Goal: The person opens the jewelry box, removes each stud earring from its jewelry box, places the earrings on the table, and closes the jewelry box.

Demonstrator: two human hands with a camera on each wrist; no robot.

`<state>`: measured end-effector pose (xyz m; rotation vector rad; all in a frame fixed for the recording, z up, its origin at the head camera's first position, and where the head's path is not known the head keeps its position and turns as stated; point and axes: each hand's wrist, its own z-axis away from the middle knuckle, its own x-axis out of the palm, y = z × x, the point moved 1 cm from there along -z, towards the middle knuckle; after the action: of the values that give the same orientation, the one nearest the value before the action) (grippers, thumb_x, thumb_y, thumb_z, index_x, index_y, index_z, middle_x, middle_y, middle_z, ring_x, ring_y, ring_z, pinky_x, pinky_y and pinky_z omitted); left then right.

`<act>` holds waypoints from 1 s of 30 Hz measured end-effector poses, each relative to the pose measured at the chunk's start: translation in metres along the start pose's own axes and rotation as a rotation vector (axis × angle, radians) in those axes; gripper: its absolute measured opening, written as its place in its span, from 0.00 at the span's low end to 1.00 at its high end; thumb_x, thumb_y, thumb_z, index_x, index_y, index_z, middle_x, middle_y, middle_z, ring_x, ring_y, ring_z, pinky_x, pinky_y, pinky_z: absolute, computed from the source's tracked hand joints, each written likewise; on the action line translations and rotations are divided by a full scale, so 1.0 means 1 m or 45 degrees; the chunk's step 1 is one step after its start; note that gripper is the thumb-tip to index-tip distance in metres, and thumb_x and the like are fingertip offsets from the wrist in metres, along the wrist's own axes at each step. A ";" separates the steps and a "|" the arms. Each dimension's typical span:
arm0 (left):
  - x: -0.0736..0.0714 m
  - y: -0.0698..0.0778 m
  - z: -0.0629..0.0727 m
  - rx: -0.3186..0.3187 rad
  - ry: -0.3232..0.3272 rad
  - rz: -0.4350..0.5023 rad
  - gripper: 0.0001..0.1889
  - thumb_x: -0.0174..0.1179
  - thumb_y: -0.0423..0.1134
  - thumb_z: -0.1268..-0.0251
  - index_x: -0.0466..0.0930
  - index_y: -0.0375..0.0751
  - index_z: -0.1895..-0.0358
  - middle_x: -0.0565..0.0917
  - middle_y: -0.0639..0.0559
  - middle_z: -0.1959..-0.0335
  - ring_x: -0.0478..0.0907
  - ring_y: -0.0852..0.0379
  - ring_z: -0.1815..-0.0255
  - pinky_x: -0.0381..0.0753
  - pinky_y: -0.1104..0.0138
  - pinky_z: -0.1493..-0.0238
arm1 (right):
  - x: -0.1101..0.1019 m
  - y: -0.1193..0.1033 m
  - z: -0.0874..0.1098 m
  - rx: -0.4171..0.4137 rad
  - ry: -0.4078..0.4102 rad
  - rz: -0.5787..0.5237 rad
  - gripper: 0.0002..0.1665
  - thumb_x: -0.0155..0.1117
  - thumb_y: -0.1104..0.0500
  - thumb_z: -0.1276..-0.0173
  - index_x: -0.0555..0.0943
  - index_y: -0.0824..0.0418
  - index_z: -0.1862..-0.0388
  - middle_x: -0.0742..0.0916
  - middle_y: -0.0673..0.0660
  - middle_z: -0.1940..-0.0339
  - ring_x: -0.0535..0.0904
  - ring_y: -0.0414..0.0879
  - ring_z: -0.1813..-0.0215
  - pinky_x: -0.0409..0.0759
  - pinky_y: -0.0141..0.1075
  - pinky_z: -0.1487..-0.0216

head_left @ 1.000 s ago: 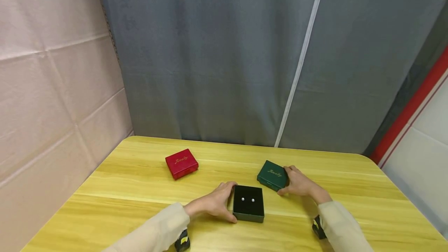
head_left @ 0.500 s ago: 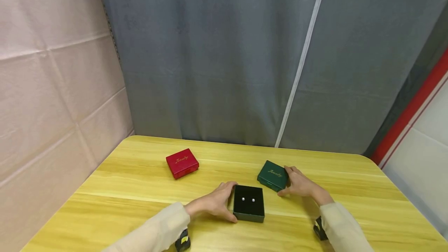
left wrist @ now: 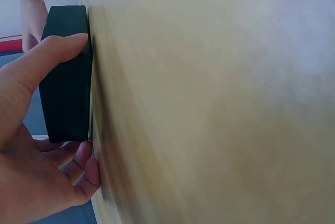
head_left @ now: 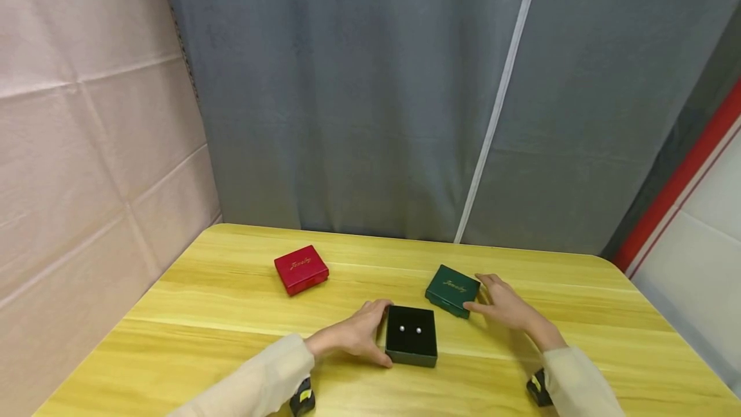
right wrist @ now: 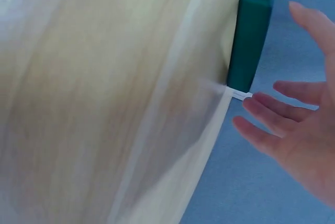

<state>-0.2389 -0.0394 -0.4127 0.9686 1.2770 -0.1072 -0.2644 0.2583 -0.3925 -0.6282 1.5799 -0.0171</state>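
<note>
An open dark green jewelry box base lies on the table, with two pearl earrings on its black lining. My left hand holds the box base from the left, thumb at the near corner and fingers at the far one. The left wrist view shows that thumb on the side wall of the box base. To the right and farther back lies a green jewelry box lid with gold "Jewelry" lettering. My right hand is beside the lid, fingers spread and holding nothing; the right wrist view shows a gap between them.
At the back left of the wooden table sits a red jewelry box with gold lettering. A grey curtain hangs behind the table's far edge. Pale cloth covers the left side.
My right hand has let go of the green lid and drawn back slightly toward the right. The left hand and the box base stay where they were.
</note>
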 end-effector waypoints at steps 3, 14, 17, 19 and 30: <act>0.000 0.000 0.000 0.006 -0.002 0.006 0.50 0.73 0.47 0.67 0.55 0.34 0.38 0.68 0.46 0.45 0.61 0.57 0.47 0.64 0.67 0.44 | -0.002 -0.002 0.001 -0.024 0.054 0.019 0.43 0.60 0.45 0.42 0.62 0.78 0.42 0.70 0.75 0.45 0.66 0.68 0.45 0.66 0.56 0.49; 0.000 -0.001 0.001 -0.002 -0.004 0.011 0.50 0.73 0.47 0.68 0.54 0.34 0.39 0.68 0.47 0.48 0.61 0.57 0.48 0.64 0.66 0.44 | -0.007 -0.022 0.005 -0.157 0.205 0.037 0.33 0.64 0.54 0.44 0.68 0.75 0.46 0.75 0.69 0.50 0.72 0.63 0.49 0.71 0.52 0.51; 0.000 -0.001 0.001 -0.006 -0.009 0.009 0.50 0.73 0.48 0.67 0.54 0.34 0.38 0.67 0.47 0.47 0.61 0.57 0.47 0.64 0.66 0.44 | -0.006 -0.029 0.006 -0.206 0.209 0.039 0.31 0.65 0.55 0.44 0.69 0.74 0.47 0.76 0.67 0.51 0.74 0.60 0.51 0.73 0.49 0.53; 0.000 -0.001 0.001 -0.011 -0.015 0.011 0.50 0.73 0.48 0.67 0.53 0.34 0.38 0.67 0.46 0.46 0.61 0.57 0.47 0.64 0.65 0.44 | -0.005 -0.034 0.006 -0.234 0.201 0.039 0.30 0.65 0.56 0.45 0.70 0.74 0.48 0.77 0.66 0.52 0.75 0.59 0.52 0.73 0.48 0.54; 0.000 0.000 0.001 -0.014 -0.028 0.015 0.50 0.72 0.48 0.66 0.53 0.33 0.38 0.66 0.46 0.45 0.61 0.56 0.46 0.63 0.64 0.43 | 0.002 -0.058 0.006 -0.410 0.181 0.070 0.26 0.65 0.58 0.45 0.72 0.72 0.52 0.78 0.63 0.56 0.77 0.55 0.55 0.76 0.43 0.58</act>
<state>-0.2380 -0.0401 -0.4125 0.9630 1.2504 -0.1017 -0.2368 0.2108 -0.3733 -0.8484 1.7538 0.2430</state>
